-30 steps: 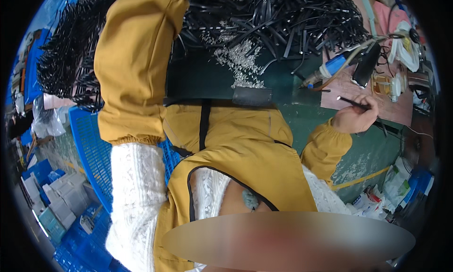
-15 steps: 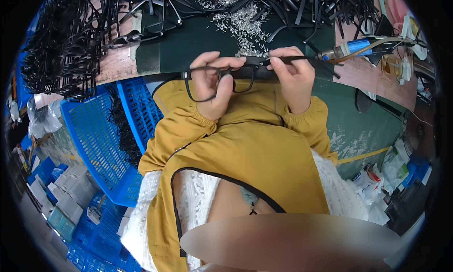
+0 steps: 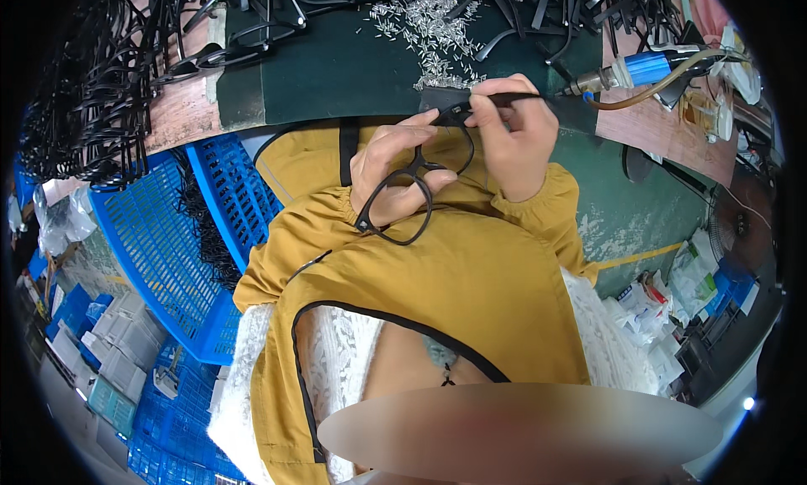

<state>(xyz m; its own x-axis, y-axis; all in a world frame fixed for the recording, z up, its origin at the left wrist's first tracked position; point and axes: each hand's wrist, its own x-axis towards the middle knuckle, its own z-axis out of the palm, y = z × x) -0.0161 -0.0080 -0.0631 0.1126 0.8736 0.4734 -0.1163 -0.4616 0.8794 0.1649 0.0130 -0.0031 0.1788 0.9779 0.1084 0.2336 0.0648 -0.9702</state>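
Observation:
A black eyeglass frame [image 3: 419,160] is gripped in my left hand [image 3: 388,170], thumb and fingers closed around it near the bridge, its rims tilted downward. In my right hand [image 3: 517,140], thumb and fingertips pinch a black temple arm [image 3: 519,97] that meets the frame's far corner. The fingers partly cover that joint, so I cannot tell whether the two are fastened. Just beyond my hands, small silvery pins [image 3: 437,39] lie heaped on the dark green work surface [image 3: 328,86]. Right of my right hand lies a blue-bodied powered screwdriver [image 3: 646,67], its tip toward the hand.
Many black eyeglass frames [image 3: 92,90] are piled at the left, and loose temple arms [image 3: 546,14] lie along the back. A blue plastic basket [image 3: 151,241] stands below the table's left side. A tan hose [image 3: 664,92] curves from the screwdriver at the right.
The eyeglass frame has turned, its near rim swinging down and toward me. My left hand has shifted slightly down and to the right; my right hand still pinches the temple arm.

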